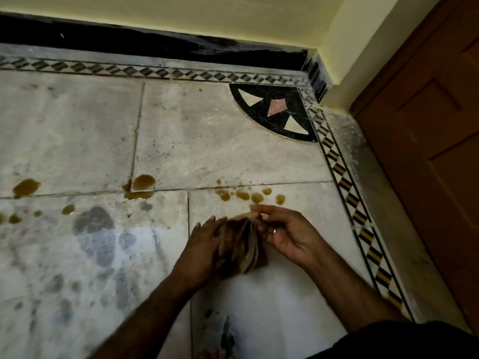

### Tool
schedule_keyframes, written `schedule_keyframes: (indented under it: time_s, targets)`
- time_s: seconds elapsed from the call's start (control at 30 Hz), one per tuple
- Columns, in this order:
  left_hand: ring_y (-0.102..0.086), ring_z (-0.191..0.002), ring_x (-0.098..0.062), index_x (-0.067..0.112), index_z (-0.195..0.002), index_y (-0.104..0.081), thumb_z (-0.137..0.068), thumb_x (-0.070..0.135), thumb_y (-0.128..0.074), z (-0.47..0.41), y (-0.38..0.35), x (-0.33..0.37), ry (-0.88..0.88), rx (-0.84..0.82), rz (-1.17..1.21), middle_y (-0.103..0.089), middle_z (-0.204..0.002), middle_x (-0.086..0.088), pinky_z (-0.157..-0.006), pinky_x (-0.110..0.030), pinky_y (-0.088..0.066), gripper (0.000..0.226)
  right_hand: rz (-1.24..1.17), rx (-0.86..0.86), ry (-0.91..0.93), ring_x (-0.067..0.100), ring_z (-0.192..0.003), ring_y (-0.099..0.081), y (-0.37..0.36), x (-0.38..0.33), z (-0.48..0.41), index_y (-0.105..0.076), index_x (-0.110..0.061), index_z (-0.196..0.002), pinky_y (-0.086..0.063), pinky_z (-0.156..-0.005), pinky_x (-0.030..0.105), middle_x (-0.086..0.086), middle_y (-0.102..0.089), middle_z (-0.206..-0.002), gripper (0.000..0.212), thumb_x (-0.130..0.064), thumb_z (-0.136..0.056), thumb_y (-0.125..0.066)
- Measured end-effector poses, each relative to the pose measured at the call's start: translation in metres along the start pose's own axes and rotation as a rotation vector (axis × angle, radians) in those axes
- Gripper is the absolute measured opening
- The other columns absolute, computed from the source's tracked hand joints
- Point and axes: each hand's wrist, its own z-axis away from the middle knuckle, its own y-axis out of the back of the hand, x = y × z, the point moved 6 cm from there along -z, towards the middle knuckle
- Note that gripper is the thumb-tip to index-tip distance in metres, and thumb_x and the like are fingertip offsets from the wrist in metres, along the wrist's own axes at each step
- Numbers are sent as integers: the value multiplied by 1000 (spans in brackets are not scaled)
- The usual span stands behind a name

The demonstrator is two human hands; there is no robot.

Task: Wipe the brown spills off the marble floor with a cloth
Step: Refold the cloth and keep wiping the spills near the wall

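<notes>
Currently, from where I stand:

- cloth (241,244) – brown, bunched into folds, held between both hands over the marble floor (220,130), just on the near side of the right-hand drops. Can't tell if its lower end touches the floor.
- right hand (287,234): fingertips (255,211) pinch the cloth's top edge, the other fingers curl in behind. Ring (274,231) on one finger.
- left hand (207,242): back of hand up, fingers fairly straight along the cloth's left side. Thumb hidden and the frame is blurred – can't tell whether it actually grips.
- brown spills, all unwiped: cluster of drops (248,195) just beyond the hands, a puddle (141,186) across the tile joint, a blot (26,187) far left, small spots (68,209) near it.
- grey damp marks (96,229) on the tile left of the hands.
- black corner inlay (277,110), patterned border strip (344,182), black skirting (129,40), wooden door (427,125) on the right.
</notes>
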Motion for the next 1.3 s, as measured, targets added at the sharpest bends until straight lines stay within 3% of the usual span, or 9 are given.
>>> schedule_keyframes:
  time_s: [0.07, 0.13, 0.27, 0.47, 0.6, 0.7, 0.83, 1.0, 1.3]
  targets:
    - [-46, -138, -21, 28, -134, -60, -90, 48, -51, -6, 11, 20, 84, 44, 242, -53, -146, 2, -121, -42, -25, 49, -66, -53, 30, 23, -79, -71, -12, -12, 2, -73, 7, -102, -60, -69, 26, 20, -73, -95, 34, 14, -78, -50]
    - [-63, -105, -12, 44, -110, -59, -88, 47, -47, -9, 26, 35, 229, 123, 503, -68, -111, 16, -92, -23, -47, 25, 19, -76, 103, 24, -89, -71, -20, -22, 4, -69, 4, -114, -56, -80, 32, 18, -74, -101, 40, 13, -80, -51]
    - [-62, -96, 14, 39, -130, -55, -99, 45, -44, -16, 42, 53, 281, 211, 767, -66, -101, 40, -84, -13, -51, 33, 230, -106, 209, 21, -108, -68, -24, -32, 18, -65, -8, -131, -47, -95, 39, 8, -75, -115, 49, -4, -82, -70]
    - [-74, -101, -16, 42, -123, -61, -94, 43, -60, -19, 50, 56, 278, 219, 884, -76, -109, 4, -91, -55, -59, 29, 529, -118, 386, 14, -120, -66, -39, -22, 49, -55, -15, -131, -54, -97, 29, 4, -71, -127, 68, -1, -73, -87]
    - [-72, -107, -21, 41, -111, -67, -82, 49, -70, -19, 58, 65, 230, 207, 870, -75, -113, 3, -90, -54, -59, 30, 699, 107, 612, -4, -112, -62, -51, -27, 62, -67, -32, -111, -53, -88, 16, -5, -65, -122, 36, -17, -82, -84]
    - [-71, -106, -18, 40, -99, -69, -89, 33, -75, -18, 65, 73, 198, 203, 883, -76, -111, 4, -83, -42, -59, 14, 783, 296, 720, 5, -106, -63, -53, -37, 66, -68, -47, -91, -56, -95, 39, -7, -63, -112, 9, -38, -91, -65]
    - [-71, -107, -16, 36, -99, -72, -82, 35, -76, -15, 79, 81, 194, 219, 935, -76, -110, 4, -83, -39, -60, 18, 684, 176, 637, 16, -106, -69, -56, -39, 66, -76, -46, -92, -56, -98, 48, -5, -74, -105, 22, -39, -93, -55]
    - [-72, -107, -17, 24, -112, -69, -86, 40, -71, -11, 90, 83, 235, 258, 1009, -75, -111, 4, -87, -44, -62, 30, 216, 71, 455, 30, -104, -71, -56, -45, 66, -73, -3, -103, -59, -90, 48, 23, -73, -106, 31, -8, -104, -42]
    - [-76, -94, -23, 20, -108, -67, -84, 17, -82, -13, 115, 83, 258, 359, 908, -79, -97, -3, -83, -42, -63, 28, -86, 80, 249, 37, -112, -64, -53, -51, 65, -55, 8, -136, -52, -100, 51, 28, -64, -130, 46, -21, -101, -45]
